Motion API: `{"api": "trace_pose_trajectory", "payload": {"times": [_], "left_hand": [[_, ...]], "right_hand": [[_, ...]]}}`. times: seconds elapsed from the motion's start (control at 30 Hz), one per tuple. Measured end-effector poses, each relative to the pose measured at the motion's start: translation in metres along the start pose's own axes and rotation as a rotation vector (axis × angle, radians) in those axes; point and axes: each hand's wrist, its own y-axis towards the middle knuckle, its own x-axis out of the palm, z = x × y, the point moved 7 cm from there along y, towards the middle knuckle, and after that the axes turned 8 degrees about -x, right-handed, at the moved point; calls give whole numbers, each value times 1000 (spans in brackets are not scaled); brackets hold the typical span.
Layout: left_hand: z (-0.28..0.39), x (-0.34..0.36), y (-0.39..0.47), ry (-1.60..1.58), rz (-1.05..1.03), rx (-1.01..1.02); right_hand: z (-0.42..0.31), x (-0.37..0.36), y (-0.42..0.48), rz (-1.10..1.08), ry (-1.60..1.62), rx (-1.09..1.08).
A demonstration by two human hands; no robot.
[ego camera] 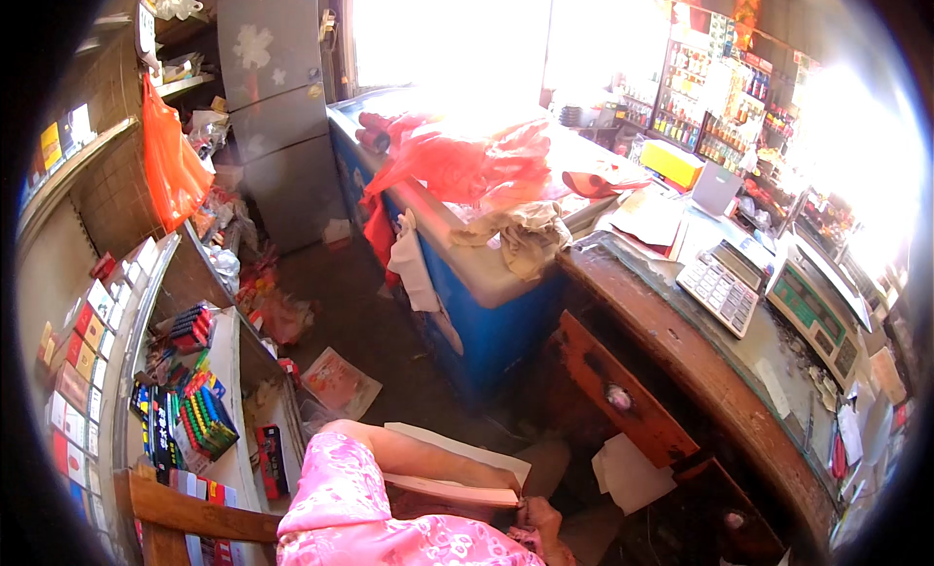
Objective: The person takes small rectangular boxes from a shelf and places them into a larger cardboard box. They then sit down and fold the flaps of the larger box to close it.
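Observation:
My left forearm reaches across, in front of my pink patterned clothing, between a white panel [467,447] and a pale pinkish edge [452,491]. These look like parts of an open carton or a large folder; which one is unclear. My left hand [505,477] is mostly hidden behind the pinkish edge, so its grip does not show. Close to that edge's right-hand corner, my right hand [543,518] has its fingers curled. Whether it pinches the corner cannot be made out. A loose white sheet [633,473] lies to the right, below a wooden drawer front [620,391].
A wooden counter [657,329] on the right carries a calculator [721,289] and a scale [817,314]. Ahead stands a blue chest freezer [474,325] under red plastic bags [467,157]. Shelves [244,420] with boxed goods and a wooden chair [208,518] are at left.

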Motion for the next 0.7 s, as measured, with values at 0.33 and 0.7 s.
{"api": "trace_pose_trajectory", "payload": {"times": [0.33,0.7], "left_hand": [[-4,14,10,-20,70,-22],[0,4,-6,179,399,222]], "right_hand": [[16,-7,-11,111,125,373],[14,9,-6,-56,109,348]]}}
